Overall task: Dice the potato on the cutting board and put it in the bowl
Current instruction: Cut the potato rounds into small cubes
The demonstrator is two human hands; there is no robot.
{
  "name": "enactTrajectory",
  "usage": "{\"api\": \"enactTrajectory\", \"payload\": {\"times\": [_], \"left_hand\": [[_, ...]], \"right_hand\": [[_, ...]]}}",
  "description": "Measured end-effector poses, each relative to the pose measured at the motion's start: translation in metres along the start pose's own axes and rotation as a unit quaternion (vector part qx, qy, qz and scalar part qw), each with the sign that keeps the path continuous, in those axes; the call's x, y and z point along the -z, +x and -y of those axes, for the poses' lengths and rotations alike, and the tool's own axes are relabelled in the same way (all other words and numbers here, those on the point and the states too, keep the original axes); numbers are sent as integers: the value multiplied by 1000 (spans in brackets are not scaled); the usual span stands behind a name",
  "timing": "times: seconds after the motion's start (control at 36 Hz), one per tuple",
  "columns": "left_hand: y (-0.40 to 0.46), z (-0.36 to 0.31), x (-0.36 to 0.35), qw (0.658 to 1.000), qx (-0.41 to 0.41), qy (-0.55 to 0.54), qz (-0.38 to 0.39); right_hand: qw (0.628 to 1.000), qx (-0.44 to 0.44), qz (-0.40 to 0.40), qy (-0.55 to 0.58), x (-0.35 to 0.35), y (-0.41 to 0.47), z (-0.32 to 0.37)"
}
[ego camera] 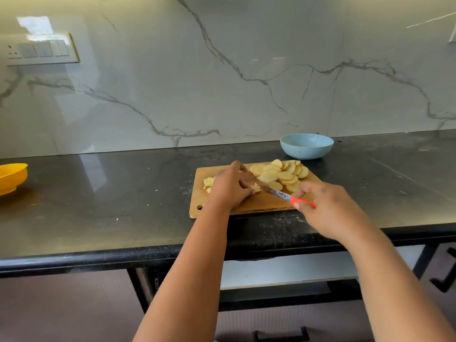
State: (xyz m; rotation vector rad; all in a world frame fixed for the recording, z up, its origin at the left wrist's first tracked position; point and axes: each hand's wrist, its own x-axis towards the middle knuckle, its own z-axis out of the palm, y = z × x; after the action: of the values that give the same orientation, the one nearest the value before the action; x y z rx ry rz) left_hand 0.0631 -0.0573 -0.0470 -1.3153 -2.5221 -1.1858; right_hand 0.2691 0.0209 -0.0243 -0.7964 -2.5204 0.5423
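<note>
Reaching in from the near edge, both bare arms come over the black countertop [98, 218] to the wooden cutting board [254, 206]. And the right hand [328, 208] has its fingers wrapped round the red handle of the knife [283, 195], blade angled up and left across the board. The left hand [228, 187] sits left of centre on the board, fingers curled down over a small piece of potato [255, 188], pinning it right where the blade tip meets it. Just left of that hand, a little cluster of cut pieces [209, 183] lies on the board. Further back, on the far right part of the board, there's a pile of round potato slices [281, 175], overlapping one another. Beyond the board, near the marble wall [222, 82], stands the blue bowl [306, 146]; whether anything is in it I cannot tell. Far left on the counter, a yellow bowl [11, 177].
</note>
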Motion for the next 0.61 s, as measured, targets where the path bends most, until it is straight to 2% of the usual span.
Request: {"api": "enactTrajectory", "payload": {"times": [0.19, 0.33, 0.44, 0.61], "left_hand": [[0, 0, 0, 999, -20, 23, 15], [0, -1, -1, 999, -32, 38, 23], [0, -1, 0, 998, -23, 42, 27], [0, 1, -2, 1000, -15, 4, -3]], "right_hand": [[1000, -22, 9, -1, -28, 12, 12], [998, -24, 32, -41, -42, 25, 30], [992, -77, 87, -47, -21, 25, 35], [992, -74, 105, -21, 22, 3, 3]]}}
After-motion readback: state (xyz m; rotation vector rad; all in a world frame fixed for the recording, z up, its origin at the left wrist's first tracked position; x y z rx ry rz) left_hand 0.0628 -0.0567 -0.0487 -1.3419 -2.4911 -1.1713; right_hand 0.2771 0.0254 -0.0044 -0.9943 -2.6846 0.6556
